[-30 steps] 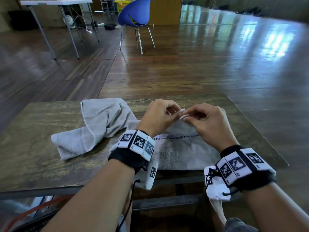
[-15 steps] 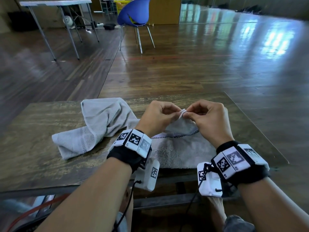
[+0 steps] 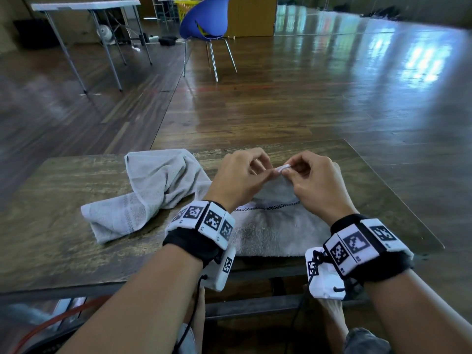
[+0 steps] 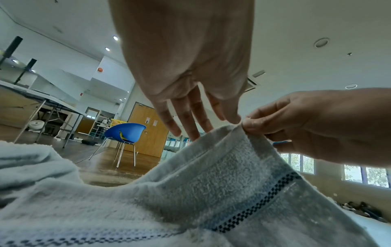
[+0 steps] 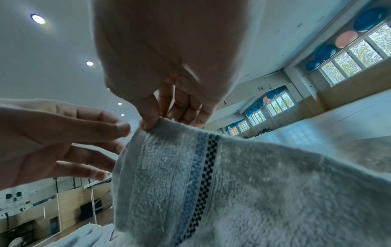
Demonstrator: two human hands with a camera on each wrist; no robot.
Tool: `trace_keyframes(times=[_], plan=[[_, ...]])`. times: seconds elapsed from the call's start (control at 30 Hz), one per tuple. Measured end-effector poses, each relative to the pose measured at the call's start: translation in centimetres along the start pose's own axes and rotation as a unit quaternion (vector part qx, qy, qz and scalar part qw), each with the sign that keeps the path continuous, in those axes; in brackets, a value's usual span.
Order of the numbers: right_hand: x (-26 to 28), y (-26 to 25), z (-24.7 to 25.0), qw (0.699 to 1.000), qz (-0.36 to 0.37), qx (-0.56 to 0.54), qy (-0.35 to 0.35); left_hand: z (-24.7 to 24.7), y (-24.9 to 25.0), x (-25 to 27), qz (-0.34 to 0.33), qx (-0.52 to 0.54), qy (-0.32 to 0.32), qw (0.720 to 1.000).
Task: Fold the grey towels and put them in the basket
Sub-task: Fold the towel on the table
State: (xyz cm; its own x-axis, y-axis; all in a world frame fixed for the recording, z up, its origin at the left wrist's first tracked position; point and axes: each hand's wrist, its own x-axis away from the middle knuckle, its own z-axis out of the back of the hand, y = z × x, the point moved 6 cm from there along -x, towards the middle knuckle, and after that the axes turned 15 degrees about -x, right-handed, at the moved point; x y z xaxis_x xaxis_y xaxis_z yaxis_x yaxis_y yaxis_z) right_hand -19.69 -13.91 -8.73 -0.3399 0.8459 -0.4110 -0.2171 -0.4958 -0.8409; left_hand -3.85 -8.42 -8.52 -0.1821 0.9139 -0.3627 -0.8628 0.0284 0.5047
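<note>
Right hand (image 3: 315, 186) pinching grey towel (image 3: 275, 228) corner, lifted off table (image 3: 51, 200); left hand (image 3: 236, 180) fingers relaxed beside it

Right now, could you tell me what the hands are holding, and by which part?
The right hand pinches the grey terry towel at its raised corner; the left hand, fingers straight, holds nothing.

Both forearms reach forward over the table, wrists close together. Right hand (image 3: 315, 185) pinches the towel corner (image 3: 282, 169) between thumb and forefinger, other fingers curled. Left hand (image 3: 237, 180) sits right beside it, fingers loosely extended and apart, gripping nothing.
</note>
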Motion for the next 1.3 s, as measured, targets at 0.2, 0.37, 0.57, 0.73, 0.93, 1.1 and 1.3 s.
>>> trace_keyframes(times=[0.2, 0.37, 0.57, 0.73, 0.93, 1.1, 1.3], plan=[[0.4, -1.0, -0.8, 0.997, 0.037, -0.032, -0.062, -0.8, 0.4, 0.2, -0.025, -0.051, -0.030, 0.998], [0.2, -1.7, 0.5, 0.995, 0.067, -0.043, -0.053, -1.1, -0.5, 0.2, -0.018, -0.094, -0.064, 0.993], [-0.6, -0.5, 4.5, 0.994, 0.038, -0.016, 0.104, 0.4, -3.2, 0.1, 0.030, -0.124, -0.074, 0.989], [-0.8, 2.6, 6.5, 0.986, -0.065, 0.035, 0.148, 2.4, -5.1, 0.2, 0.051, -0.138, -0.065, 0.987], [-0.6, 4.5, 7.8, 0.982, -0.121, 0.071, 0.124, 3.7, -7.5, 1.2, 0.106, -0.159, -0.055, 0.980], [-0.6, 5.0, 7.9, 0.983, -0.130, 0.073, 0.105, 4.3, -8.5, 1.7, 0.125, -0.154, -0.043, 0.979], [-0.5, 5.4, 7.5, 0.983, -0.154, 0.066, 0.069, 4.6, -8.8, 1.8, 0.149, -0.146, -0.010, 0.978]])
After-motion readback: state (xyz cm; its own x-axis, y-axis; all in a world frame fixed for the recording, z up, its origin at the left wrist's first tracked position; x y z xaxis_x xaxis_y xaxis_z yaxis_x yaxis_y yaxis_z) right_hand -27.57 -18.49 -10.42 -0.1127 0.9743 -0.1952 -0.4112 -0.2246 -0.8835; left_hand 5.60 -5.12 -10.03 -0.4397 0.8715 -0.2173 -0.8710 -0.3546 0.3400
